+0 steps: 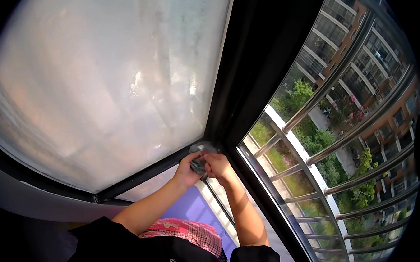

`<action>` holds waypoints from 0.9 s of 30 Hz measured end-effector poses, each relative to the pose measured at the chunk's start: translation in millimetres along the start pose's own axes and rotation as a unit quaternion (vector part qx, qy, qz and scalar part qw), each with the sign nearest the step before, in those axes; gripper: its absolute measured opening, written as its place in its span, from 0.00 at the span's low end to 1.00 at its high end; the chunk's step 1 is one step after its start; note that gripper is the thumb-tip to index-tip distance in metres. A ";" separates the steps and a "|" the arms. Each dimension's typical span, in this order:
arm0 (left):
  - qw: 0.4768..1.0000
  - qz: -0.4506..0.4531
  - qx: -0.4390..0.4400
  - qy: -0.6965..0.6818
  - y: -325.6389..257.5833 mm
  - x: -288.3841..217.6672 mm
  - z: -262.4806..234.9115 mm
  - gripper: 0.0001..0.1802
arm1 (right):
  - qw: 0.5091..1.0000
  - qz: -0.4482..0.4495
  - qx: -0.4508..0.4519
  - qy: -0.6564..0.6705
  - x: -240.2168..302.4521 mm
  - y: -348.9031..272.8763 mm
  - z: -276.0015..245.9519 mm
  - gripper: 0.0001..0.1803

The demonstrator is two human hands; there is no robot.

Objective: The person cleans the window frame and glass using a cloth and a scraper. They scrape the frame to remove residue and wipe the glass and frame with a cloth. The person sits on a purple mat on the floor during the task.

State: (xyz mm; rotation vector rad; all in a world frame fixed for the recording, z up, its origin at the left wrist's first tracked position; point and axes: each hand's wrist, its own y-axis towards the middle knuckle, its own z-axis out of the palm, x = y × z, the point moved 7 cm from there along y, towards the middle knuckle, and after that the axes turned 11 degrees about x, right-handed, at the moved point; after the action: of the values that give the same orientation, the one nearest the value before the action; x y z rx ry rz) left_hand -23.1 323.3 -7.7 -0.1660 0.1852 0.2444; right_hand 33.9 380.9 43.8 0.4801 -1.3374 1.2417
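My left hand (187, 172) and my right hand (218, 167) come together in front of the low corner where the black window frames meet. Between them is a crumpled grey cloth (198, 166), gripped from both sides with bent fingers. Part of the cloth bunches up beyond my fingertips, close to the black frame (155, 172) of the frosted pane. That pane (108, 78) fills the left side and looks streaky and whitish. Some of the fingers are hidden behind the cloth and each other.
Right of the corner, a clear window in a thick black frame (263, 198) shows curved metal bars (325, 149) outside. Beyond them are greenery (301, 92) and a brick building (388, 123) far below. A purple surface (187, 206) lies beneath my arms.
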 end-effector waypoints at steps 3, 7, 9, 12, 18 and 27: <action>1.000 -0.012 0.010 0.004 0.8 -0.2 4.4 0.12 | 0.998 -0.035 -0.042 0.020 -0.2 0.4 -2.8 0.13; 0.999 -0.016 0.036 0.015 3.7 -2.0 -0.8 0.11 | 0.995 -0.047 -0.036 0.083 -5.6 4.7 -2.8 0.13; 0.999 -0.028 0.038 0.009 2.3 -3.2 -8.1 0.11 | 0.993 -0.054 -0.074 0.068 -12.2 2.9 2.3 0.12; 0.997 -0.052 0.050 -0.004 5.5 -0.2 -5.7 0.11 | 0.991 -0.060 -0.096 0.065 -16.9 2.7 0.2 0.12; 0.999 -0.035 0.024 0.008 2.9 -1.6 -4.4 0.09 | 0.997 -0.036 -0.040 0.048 -15.0 6.6 1.2 0.12; 0.999 -0.032 0.040 -0.007 1.4 -1.3 -1.6 0.11 | 0.996 -0.080 -0.043 -0.014 -21.0 2.8 5.2 0.11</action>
State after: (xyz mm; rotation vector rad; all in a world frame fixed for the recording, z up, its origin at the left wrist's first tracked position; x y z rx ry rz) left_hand -25.0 324.1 -9.3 -0.0915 0.1758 0.1748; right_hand 33.9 369.2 25.3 0.5349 -1.3435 1.0448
